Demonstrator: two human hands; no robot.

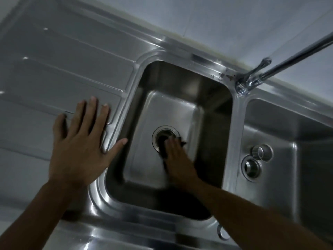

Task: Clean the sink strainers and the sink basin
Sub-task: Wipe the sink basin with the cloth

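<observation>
A stainless steel sink basin (pixel 212 98) fills the middle of the head view, with a round drain ring (pixel 156 131) in its floor. My right hand (pixel 177 156) reaches down into the basin and presses a dark cloth or scrubber (pixel 163 141) against the drain opening; the hand is blurred. My left hand (pixel 81 141) lies flat with fingers spread on the drainboard, its thumb over the basin's left rim. Two metal strainer parts (pixel 262 152) (pixel 251 167) rest in the second basin (pixel 306 141) on the right.
The ribbed drainboard (pixel 63 69) extends left of the basin. A chrome faucet (pixel 252 80) stands on the back ledge, its spout running off to the upper right. A grey wall runs behind. A small round fitting (pixel 222 232) sits on the front rim.
</observation>
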